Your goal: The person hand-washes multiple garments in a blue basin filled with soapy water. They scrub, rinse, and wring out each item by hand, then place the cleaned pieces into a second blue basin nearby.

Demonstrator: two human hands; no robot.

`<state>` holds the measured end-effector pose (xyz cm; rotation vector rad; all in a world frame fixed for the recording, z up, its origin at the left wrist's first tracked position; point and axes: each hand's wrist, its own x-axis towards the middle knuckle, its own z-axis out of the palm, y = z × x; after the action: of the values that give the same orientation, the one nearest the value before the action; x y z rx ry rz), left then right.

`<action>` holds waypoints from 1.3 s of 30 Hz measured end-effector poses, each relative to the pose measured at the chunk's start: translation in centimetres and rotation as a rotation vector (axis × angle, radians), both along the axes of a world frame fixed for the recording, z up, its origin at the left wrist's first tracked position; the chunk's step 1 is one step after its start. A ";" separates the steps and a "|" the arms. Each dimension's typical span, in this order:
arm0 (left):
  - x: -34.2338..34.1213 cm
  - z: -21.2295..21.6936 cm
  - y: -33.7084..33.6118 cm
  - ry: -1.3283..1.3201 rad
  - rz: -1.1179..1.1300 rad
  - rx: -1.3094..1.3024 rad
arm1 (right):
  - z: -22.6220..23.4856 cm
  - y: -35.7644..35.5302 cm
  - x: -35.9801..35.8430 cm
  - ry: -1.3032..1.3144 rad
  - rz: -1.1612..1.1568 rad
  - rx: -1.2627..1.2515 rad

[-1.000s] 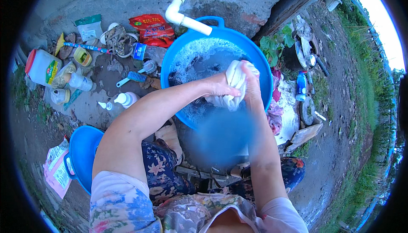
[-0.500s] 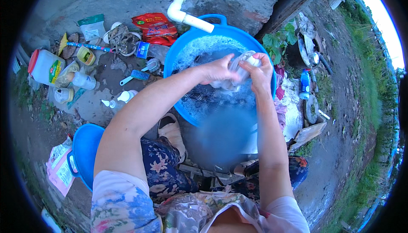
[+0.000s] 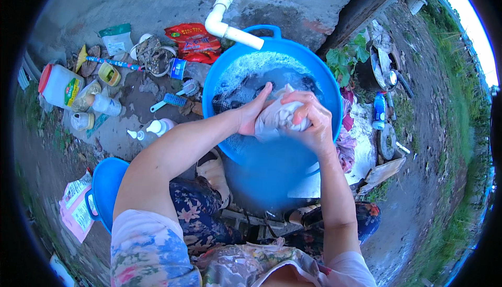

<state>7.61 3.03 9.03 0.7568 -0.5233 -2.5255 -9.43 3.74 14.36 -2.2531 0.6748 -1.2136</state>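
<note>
A wet, pale cloth (image 3: 271, 118) is bunched between my hands, above the soapy water (image 3: 235, 75) of a large blue basin (image 3: 209, 85). My right hand (image 3: 314, 122) grips the bundle from the right, fingers curled over its folds. On the other side my left hand (image 3: 253, 111) clasps it with the palm, thumb pointing up; its fingers are partly hidden behind the cloth. Dark checked fabric (image 3: 227, 98) lies in the suds. A bluish blur covers the basin's near part.
A white pipe tap (image 3: 235, 33) reaches over the basin's far rim. To the left lie a blue brush (image 3: 175, 99), pump bottles (image 3: 157, 127) and a red-lidded jar (image 3: 57, 85). Another blue basin (image 3: 107, 182) stands at near left. Pinkish laundry (image 3: 346, 143) lies at right.
Both hands have come nearer to me with the cloth. My right hand has turned over and wrapped around the bundle, and the left palm now presses against its side.
</note>
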 end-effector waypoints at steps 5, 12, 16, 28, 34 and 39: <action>-1.7 -2.1 -0.9 0.142 0.142 0.045 | -1.3 0.6 -1.1 -0.164 0.075 0.191; -3.7 0.1 -0.7 -0.124 0.587 -0.060 | -4.5 2.8 -0.6 -0.762 -0.284 0.527; -5.6 1.4 -2.0 -0.356 0.750 -0.304 | -10.7 3.6 0.8 -1.037 -0.467 0.669; -6.2 3.0 0.8 -0.787 0.744 -1.890 | -8.1 0.9 -0.3 -1.430 0.144 1.525; -6.3 -0.3 2.5 -0.901 0.538 -2.090 | -6.2 -1.1 -0.5 -1.007 0.303 1.582; -5.3 1.5 2.3 -0.689 0.595 -2.423 | -4.0 -2.2 0.5 -0.565 0.325 1.565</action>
<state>2.29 5.34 10.51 0.3661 -2.1471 0.1002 -8.97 1.54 10.39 -0.6324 0.6117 -0.6174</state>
